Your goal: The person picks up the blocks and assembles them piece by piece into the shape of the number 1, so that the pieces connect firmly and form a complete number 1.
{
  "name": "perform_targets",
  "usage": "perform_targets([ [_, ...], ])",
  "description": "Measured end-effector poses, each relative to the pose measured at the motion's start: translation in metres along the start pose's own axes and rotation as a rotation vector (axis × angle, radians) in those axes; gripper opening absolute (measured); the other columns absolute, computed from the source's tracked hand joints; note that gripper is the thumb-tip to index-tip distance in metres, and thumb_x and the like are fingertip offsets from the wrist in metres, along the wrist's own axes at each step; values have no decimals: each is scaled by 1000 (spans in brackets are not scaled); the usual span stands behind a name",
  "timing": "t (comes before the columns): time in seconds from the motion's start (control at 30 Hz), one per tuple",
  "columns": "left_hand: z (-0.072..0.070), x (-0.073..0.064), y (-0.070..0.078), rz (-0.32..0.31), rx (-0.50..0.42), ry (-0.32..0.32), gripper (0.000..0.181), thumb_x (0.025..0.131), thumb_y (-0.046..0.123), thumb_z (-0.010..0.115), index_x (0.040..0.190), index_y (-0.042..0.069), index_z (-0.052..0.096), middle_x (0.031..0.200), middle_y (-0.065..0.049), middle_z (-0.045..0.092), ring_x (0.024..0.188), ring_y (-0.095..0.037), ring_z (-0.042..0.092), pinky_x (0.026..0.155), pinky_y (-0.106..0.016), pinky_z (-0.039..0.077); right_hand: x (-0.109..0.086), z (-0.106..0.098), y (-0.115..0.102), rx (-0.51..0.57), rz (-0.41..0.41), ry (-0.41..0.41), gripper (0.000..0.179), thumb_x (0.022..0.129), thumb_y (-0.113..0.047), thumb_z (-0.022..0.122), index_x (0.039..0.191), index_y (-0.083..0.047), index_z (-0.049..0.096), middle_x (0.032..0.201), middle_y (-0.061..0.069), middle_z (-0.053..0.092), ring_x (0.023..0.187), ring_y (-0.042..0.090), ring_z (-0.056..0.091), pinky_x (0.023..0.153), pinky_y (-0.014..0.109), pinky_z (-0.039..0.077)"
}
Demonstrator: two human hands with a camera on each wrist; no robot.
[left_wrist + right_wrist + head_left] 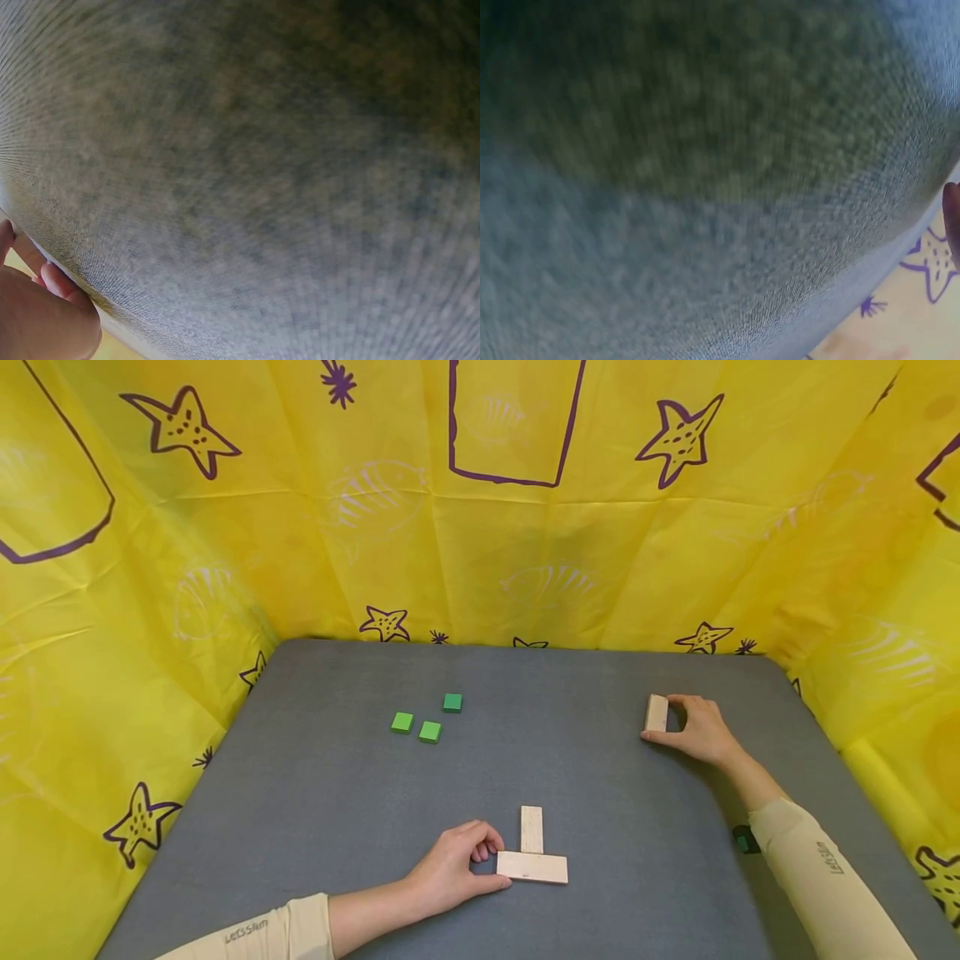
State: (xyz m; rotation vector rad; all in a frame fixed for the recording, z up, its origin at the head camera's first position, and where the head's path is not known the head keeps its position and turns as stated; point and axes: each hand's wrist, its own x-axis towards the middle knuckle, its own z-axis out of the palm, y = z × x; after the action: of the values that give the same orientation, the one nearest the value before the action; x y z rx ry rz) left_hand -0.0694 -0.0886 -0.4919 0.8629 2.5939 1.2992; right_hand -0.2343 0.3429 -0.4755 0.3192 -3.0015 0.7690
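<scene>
Two plain wooden blocks form a T shape at the front middle of the table in the head view. One is a crosswise wooden block (532, 867), and my left hand (453, 866) pinches its left end between thumb and forefinger. Against its far long side lies a lengthwise wooden block (532, 829). Further back on the right, my right hand (699, 727) holds a third wooden block (656, 713) by its two ends. The left wrist view catches part of the left hand (45, 311) at its lower left corner; only a fingertip (952, 217) shows in the right wrist view.
A lime green square block (402, 722), a second lime one (430, 732) and a darker green one (452, 702) lie back left of centre on the grey table (337, 827). Yellow patterned cloth (480, 552) surrounds the table's back and sides.
</scene>
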Motion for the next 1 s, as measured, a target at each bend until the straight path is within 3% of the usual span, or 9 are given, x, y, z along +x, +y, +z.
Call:
perform_targets([
  [0.27, 0, 0, 0, -3, -5, -3, 34, 73, 20, 87, 95, 17, 61, 83, 10, 52, 75, -1, 49, 67, -16, 44, -1, 6, -10, -4, -18, 33, 89, 73, -47, 82, 127, 15, 49, 121, 35, 52, 114, 48, 40, 98, 59, 24],
  [1.0, 1, 0, 0, -13, -3, -5, 34, 73, 22, 87, 94, 17, 61, 83, 10, 53, 74, -1, 50, 67, -16, 44, -8, 24, -74, 13, -11, 60, 92, 68, -52, 84, 126, 12, 51, 121, 30, 55, 115, 46, 39, 98, 58, 32],
])
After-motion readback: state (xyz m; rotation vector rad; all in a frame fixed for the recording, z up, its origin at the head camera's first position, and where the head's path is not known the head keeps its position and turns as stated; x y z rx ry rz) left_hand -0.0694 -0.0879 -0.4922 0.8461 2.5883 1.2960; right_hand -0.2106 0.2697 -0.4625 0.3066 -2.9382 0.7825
